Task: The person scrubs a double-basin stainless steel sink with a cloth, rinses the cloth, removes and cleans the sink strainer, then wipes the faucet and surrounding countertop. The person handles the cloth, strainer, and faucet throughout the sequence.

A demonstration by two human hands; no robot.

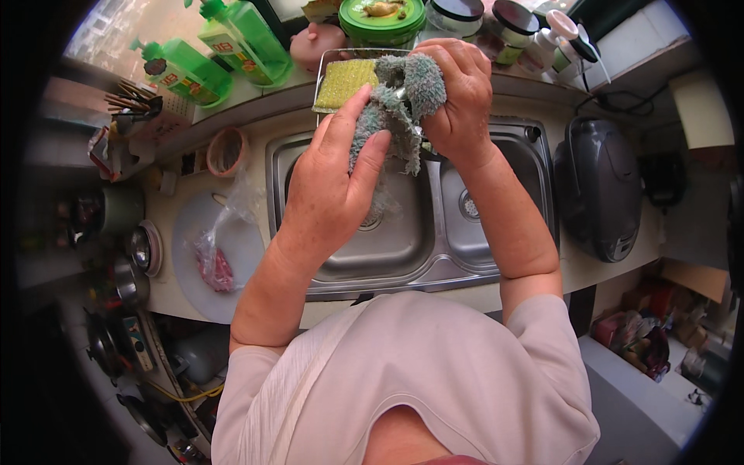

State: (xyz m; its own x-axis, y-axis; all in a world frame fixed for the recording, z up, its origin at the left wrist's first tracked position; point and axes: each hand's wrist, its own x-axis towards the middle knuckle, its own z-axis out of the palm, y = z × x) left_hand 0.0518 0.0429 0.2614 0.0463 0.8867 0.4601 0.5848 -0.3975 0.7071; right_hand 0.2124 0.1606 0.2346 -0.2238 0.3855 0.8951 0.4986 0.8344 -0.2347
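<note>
A grey-green fluffy cloth (426, 84) is held up over the back of a stainless steel double sink (401, 232). My right hand (459, 93) grips its bunched upper right part. My left hand (331, 174) lies against the cloth's left side with the thumb apart from the fingers; whether it pinches the cloth is hard to tell. Behind the left fingertips a yellow-green scouring sponge (347, 84) rests in a wire rack (319, 75). Parts of the faucet behind the cloth are hidden.
Green pump bottles (244, 46), a green-lidded tub (382, 23) and jars (453, 20) line the sill. Left of the sink, a round white board (192, 279) bears raw meat (215, 270) partly in a plastic bag (237, 203). A black electric appliance (601, 186) stands at right.
</note>
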